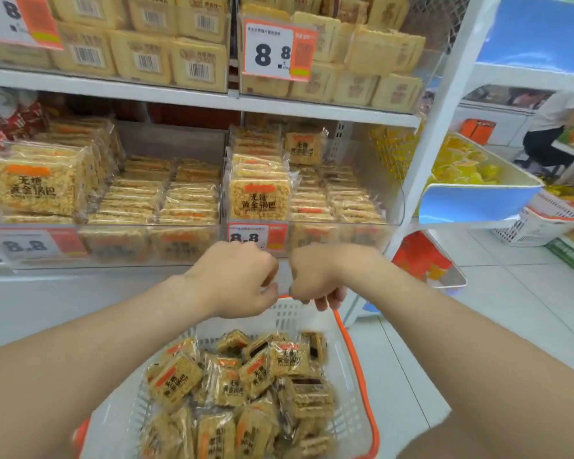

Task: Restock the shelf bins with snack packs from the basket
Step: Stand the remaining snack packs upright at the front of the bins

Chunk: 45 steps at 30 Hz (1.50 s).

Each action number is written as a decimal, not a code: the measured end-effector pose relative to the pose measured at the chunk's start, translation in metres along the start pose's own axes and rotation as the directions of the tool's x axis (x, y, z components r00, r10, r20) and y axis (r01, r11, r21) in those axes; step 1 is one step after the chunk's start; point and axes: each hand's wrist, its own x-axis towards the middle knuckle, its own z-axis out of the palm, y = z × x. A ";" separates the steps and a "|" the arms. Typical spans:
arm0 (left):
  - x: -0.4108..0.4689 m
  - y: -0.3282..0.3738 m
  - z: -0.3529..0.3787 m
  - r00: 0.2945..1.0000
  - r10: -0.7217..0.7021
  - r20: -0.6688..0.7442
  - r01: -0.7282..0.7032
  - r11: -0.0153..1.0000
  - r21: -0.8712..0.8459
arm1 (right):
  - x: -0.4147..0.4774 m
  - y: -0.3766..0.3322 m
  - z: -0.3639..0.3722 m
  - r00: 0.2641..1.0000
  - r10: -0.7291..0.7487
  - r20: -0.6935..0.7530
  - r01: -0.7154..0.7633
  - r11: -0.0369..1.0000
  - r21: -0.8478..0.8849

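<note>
Your two forearms are reaching away from you over the basket (359,366), one on each side. It is one white basket with an orange rim, and its long axis is running from you toward the shelf, leaning a little to the right. The snack packs (246,385) are lying heaped inside it, well over a dozen, too piled up to count exactly. They are flat, squarish slabs pointing every which way, most with the printed face up.

Your left hand (236,279) and right hand (315,279) are hanging side by side at the basket's far end, backs toward you, nearly touching. Your right fingers are curling around the orange rim there. Your left fingers are curled too, thumb against them, but whether they are pinching anything cannot be told.

Beyond them, two clear shelf bins are sitting side by side on the middle shelf, the left bin (113,240) and the right bin (338,231). Both are holding packs standing on edge in rows running front to back. Two more bins are showing above. Four price tags (268,49) are reading 8.8.
</note>
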 end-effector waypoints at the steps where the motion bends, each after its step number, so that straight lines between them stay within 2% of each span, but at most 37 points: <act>1: -0.005 0.004 0.010 0.992 0.015 0.123 -0.016 1.000 0.009 | 0.006 -0.002 0.020 0.999 -0.018 0.034 0.019 0.999 -0.050; 5: -0.026 0.019 0.052 0.877 0.105 0.469 -0.121 0.993 0.005 | 0.033 -0.002 0.105 0.988 -0.091 0.127 0.130 0.928 -0.349; 9: -0.037 0.030 0.088 0.735 0.178 0.655 -0.205 0.978 -0.035 | 0.050 0.009 0.169 0.970 -0.096 0.224 0.199 0.843 -0.500; 11: -0.039 0.037 0.094 0.712 0.178 0.679 -0.216 0.976 -0.030 | 0.053 0.012 0.193 0.949 -0.158 0.274 0.285 0.802 -0.525; 14: -0.041 0.044 0.099 0.706 0.170 0.687 -0.223 0.975 -0.013 | 0.058 0.012 0.226 0.881 -0.242 0.406 0.419 0.798 -0.434; 17: -0.043 0.047 0.104 0.686 0.164 0.709 -0.226 0.974 -0.007 | 0.060 0.009 0.250 0.848 -0.238 0.473 0.451 0.794 -0.409; 21: -0.044 0.047 0.103 0.684 0.168 0.710 -0.229 0.973 -0.011 | 0.064 0.006 0.264 0.878 -0.254 0.407 0.433 0.783 -0.446; 28: -0.043 0.037 0.096 0.690 0.161 0.705 -0.206 0.978 -0.022 | 0.060 -0.004 0.259 0.846 -0.364 0.389 0.528 0.670 -0.521; 30: -0.043 0.034 0.093 0.687 0.141 0.712 -0.185 0.983 -0.016 | 0.061 -0.007 0.252 0.847 -0.396 0.355 0.531 0.670 -0.519; 33: -0.040 0.030 0.084 0.679 0.086 0.729 -0.129 0.992 0.004 | 0.063 -0.013 0.237 0.868 -0.418 0.267 0.496 0.760 -0.420; 36: -0.031 0.020 0.072 0.689 0.032 0.724 -0.058 0.998 0.010 | 0.061 -0.022 0.205 0.904 -0.418 0.095 0.428 0.882 -0.198; 38: -0.025 0.010 0.061 0.712 -0.017 0.702 -0.021 0.999 0.046 | 0.059 -0.024 0.179 0.921 -0.387 -0.034 0.387 0.922 -0.021; 41: -0.020 -0.008 0.036 0.715 -0.070 0.696 0.048 0.998 0.052 | 0.051 -0.022 0.137 0.924 -0.323 -0.205 0.357 0.921 0.160; 45: -0.016 -0.029 -0.001 0.742 -0.070 0.667 0.160 0.984 -0.075 | 0.027 -0.013 0.083 0.912 -0.190 -0.363 0.336 0.854 0.398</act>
